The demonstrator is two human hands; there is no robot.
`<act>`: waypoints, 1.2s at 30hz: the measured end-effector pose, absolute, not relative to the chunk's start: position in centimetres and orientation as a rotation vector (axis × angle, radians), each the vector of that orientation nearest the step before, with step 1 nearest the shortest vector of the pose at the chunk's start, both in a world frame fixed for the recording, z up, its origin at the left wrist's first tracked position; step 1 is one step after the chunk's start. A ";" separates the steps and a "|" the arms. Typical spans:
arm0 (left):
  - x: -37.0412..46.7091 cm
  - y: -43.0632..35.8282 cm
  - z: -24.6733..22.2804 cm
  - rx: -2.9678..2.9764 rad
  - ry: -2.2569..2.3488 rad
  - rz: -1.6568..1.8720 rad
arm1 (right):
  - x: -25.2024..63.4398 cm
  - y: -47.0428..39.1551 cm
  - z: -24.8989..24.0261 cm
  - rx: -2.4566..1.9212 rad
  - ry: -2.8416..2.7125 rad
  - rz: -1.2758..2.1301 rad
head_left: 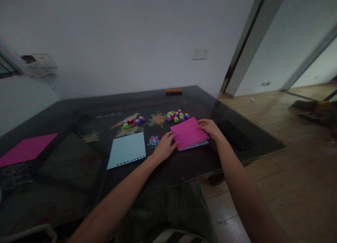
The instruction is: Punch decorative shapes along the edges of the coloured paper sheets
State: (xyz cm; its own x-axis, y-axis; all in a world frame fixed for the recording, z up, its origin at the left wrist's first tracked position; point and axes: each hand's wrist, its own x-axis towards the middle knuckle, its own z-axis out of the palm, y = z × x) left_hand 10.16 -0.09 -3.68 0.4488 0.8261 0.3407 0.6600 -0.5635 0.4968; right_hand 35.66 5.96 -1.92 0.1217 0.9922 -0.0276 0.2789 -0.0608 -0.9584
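A pink sheet of paper (188, 130) with punched holes along its near edge lies slightly askew over a light blue punched sheet (200, 144), which shows only as a strip beneath. At the pink sheet's left edge is my left hand (165, 146), thumb and fingers closed on it. My right hand (210, 128) grips the opposite edge, fingers on top and thumb partly hidden. Left of my left hand sits a small pile of tiny coloured beads (153, 141). Another light blue punched sheet (127, 150) lies flat farther left.
Several coloured eyeball-like toys stand in a right cluster (177, 116) and a left cluster (133, 121). A pink sheet (28, 148) lies at the far left, near clear-looking scissors (16, 176). A black phone-like slab (234, 134) and an orange-brown bar (173, 91) rest on the dark table (168, 173).
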 end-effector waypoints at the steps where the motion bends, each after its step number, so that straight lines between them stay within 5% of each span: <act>1: 10.2 -0.1 -3.7 2.420 1.278 0.794 | 35.7 5.9 -1.9 -1.517 -1.312 1.005; 21: 9.9 0.2 -4.2 2.483 1.288 0.698 | 35.7 6.0 -1.8 -1.605 -1.423 0.955; 36: 9.9 0.0 -3.4 2.458 1.257 0.732 | 37.0 6.8 -2.5 -1.943 -1.507 0.557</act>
State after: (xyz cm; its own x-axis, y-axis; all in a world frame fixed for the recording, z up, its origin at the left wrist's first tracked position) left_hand 9.87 0.05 -3.39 0.4920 0.8142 0.3083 0.6700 -0.5802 0.4631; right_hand 37.04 6.82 -2.50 0.2633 0.9639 0.0387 0.7070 -0.1655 -0.6876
